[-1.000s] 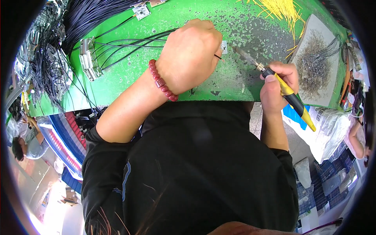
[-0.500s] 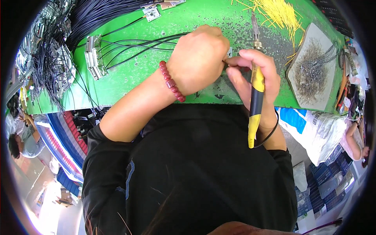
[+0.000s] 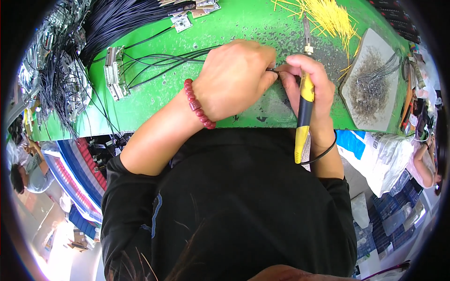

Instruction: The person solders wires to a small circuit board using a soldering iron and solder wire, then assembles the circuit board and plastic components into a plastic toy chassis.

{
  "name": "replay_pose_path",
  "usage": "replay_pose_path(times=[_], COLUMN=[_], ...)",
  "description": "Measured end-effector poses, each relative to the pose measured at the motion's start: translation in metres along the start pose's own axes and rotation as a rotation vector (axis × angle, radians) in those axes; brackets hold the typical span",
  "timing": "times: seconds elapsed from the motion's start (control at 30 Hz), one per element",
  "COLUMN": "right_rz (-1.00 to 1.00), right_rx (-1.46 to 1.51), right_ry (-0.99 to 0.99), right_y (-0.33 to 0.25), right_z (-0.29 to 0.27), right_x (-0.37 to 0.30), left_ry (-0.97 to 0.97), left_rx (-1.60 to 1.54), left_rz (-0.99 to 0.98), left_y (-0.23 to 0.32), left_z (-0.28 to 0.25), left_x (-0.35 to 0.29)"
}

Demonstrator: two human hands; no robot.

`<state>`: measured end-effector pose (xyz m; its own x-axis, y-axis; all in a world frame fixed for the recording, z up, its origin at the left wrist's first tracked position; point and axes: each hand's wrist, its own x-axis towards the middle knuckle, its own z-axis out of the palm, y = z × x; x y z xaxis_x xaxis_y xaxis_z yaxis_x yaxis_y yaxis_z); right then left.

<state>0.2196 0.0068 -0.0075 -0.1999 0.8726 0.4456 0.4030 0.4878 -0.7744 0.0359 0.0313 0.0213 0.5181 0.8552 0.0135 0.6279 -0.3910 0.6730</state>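
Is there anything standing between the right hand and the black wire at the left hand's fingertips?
Nothing visible: the right hand is directly at the wire. The iron it holds points away, toward the yellow strands.

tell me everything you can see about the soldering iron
The soldering iron has a slim, plastic-looking handle, yellow at both ends and black in the middle, a brass-coloured collar and a thin, darkened metal shaft. The right hand holds it near the front, the shaft pointing up the picture toward the yellow strips and the tapered rear end down. A black cord curves from the rear. Whether the tip touches anything is unclear.
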Motion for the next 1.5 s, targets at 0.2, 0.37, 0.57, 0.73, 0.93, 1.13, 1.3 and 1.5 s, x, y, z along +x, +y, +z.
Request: replay_pose_path(times=[0.2,0.37,0.57,0.73,0.93,1.13,1.3,1.5], right_rz=[0.098,0.152,0.094,0.079,0.079,0.101,0.133,0.165], right_rx=[-0.040,0.042,0.056,0.048,0.047,0.078,0.115,0.089], right_ry=[0.102,0.092,0.069,0.040,0.112,0.086,0.034,-0.030], right_y=[0.000,-0.002,-0.001,-0.002,-0.003,-0.004,-0.004,0.001], right_z=[0.001,0.001,0.000,0.001,0.000,0.003,0.004,0.004], right_x=[-0.008,-0.015,-0.009,-0.006,-0.009,-0.007,-0.003,-0.007], left_ry=[0.016,0.044,0.035,0.026,0.026,0.030,0.037,0.061], left_rx=[-0.007,-0.013,-0.003,-0.008,0.010,0.017,0.002,-0.052], left_rz=[-0.021,-0.027,-0.012,-0.020,-0.019,-0.021,-0.013,-0.046], left_y=[0.000,0.000,-0.001,-0.001,-0.002,-0.001,-0.002,-0.001], left_z=[0.000,0.002,0.001,0.001,0.002,0.002,0.002,0.004], left_x=[0.002,0.001,0.001,0.000,0.000,0.000,-0.001,-0.001])
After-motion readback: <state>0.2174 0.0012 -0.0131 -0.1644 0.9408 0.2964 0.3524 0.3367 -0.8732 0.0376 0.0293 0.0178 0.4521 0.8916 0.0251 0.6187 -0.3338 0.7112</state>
